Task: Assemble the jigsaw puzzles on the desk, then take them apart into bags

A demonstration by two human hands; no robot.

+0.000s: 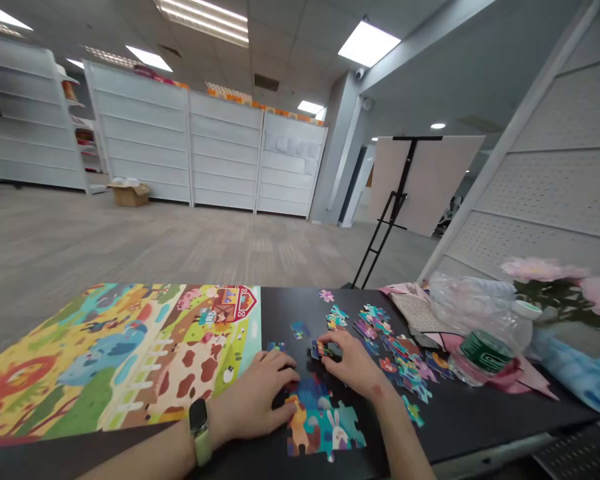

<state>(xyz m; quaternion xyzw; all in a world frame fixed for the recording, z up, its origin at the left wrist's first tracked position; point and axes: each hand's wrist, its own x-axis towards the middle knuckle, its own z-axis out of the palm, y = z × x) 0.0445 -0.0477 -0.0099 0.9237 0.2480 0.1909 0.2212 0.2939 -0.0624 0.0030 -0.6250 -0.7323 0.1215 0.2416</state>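
1. While the left hand (255, 403) lies spread against the assembled pieces (325, 430) at bottom centre, the right hand (353, 363) pinches a piece (323, 348) lightly, leaving its edges free.
2. Loose pieces (405, 363) lie right of centre; the farm picture (120, 353), left.

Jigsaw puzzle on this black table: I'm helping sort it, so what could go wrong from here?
The left hand sits against the assembled puzzle section, so a slip could pull joined pieces apart. The piece in the right hand could drop among the loose pieces. The plastic water bottle, lying nearby, might roll into them.
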